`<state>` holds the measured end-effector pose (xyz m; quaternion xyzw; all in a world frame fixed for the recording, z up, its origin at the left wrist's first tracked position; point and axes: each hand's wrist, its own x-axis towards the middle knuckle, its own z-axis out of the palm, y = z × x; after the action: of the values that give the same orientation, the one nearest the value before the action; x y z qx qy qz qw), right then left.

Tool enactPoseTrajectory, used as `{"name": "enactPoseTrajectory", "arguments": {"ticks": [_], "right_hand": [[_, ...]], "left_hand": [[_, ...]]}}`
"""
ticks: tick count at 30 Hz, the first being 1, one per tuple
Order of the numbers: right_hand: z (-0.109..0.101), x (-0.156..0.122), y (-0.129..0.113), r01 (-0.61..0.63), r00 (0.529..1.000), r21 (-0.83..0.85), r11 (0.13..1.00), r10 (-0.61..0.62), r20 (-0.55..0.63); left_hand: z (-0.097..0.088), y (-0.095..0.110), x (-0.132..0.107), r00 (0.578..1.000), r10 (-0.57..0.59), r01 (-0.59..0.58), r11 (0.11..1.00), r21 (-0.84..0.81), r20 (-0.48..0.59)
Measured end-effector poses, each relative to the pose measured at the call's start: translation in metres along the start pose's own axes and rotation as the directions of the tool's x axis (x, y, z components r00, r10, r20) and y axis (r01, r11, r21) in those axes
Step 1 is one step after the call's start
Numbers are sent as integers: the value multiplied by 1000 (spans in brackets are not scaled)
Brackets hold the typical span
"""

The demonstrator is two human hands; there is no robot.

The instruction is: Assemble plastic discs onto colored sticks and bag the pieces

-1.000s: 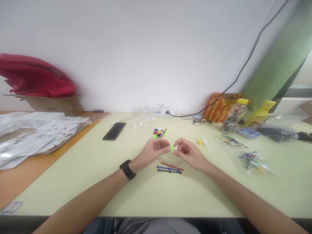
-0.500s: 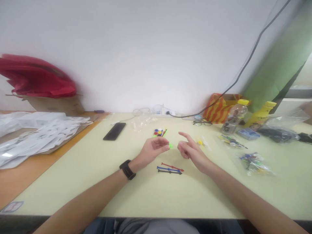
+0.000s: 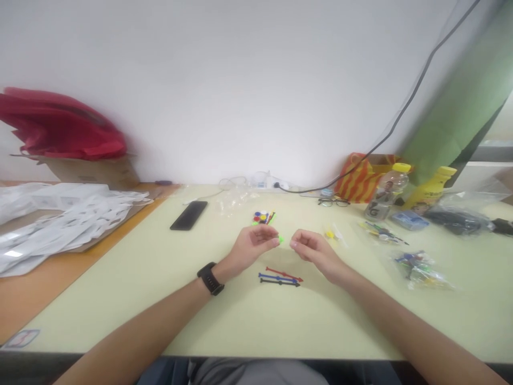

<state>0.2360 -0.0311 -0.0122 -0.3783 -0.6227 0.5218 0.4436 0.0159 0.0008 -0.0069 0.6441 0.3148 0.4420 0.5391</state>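
Note:
My left hand, a black watch on its wrist, is closed in a pinch. A bright green plastic arrow pokes out past its fingertips, mostly hidden by the fingers. Facing it a short gap away, my right hand has thumb and index finger pressed together; whether something small sits between them I cannot make out. Below both hands lie a red arrow, a blue arrow and a black arrow, roughly side by side. Just beyond the left hand is a small pile of coloured discs and arrows.
Yellow and white small parts lie right of my right hand. Farther right are clear bags of coloured pieces, a bottle and a yellow bottle. Glasses rest near the wall; a phone lies at left.
My right index finger, stretched out before, has come down against the thumb, and the right hand has closed into a pinch. The left hand stays in place with the green arrow.

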Motion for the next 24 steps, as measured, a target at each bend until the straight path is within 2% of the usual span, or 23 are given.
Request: {"name": "enactPoseTrajectory", "arguments": {"ticks": [6, 13, 16, 22, 24], "right_hand": [[4, 0, 4, 88, 996, -149, 985, -86, 19], [5, 0, 5, 105, 994, -215, 971, -104, 17], [5, -1, 5, 105, 994, -179, 978, -106, 2], [2, -2, 1, 37, 996, 34, 999, -34, -84], [-1, -3, 0, 30, 999, 50, 998, -29, -18]], "left_hand": [[-1, -3, -1, 998, 13, -14, 1000, 18, 56], [-2, -5, -2, 996, 17, -21, 999, 36, 91], [-2, -5, -2, 996, 22, -25, 999, 30, 91], [-1, -5, -1, 999, 22, -22, 1000, 9, 46], [-1, -5, 0, 999, 12, -12, 1000, 6, 36]]}}
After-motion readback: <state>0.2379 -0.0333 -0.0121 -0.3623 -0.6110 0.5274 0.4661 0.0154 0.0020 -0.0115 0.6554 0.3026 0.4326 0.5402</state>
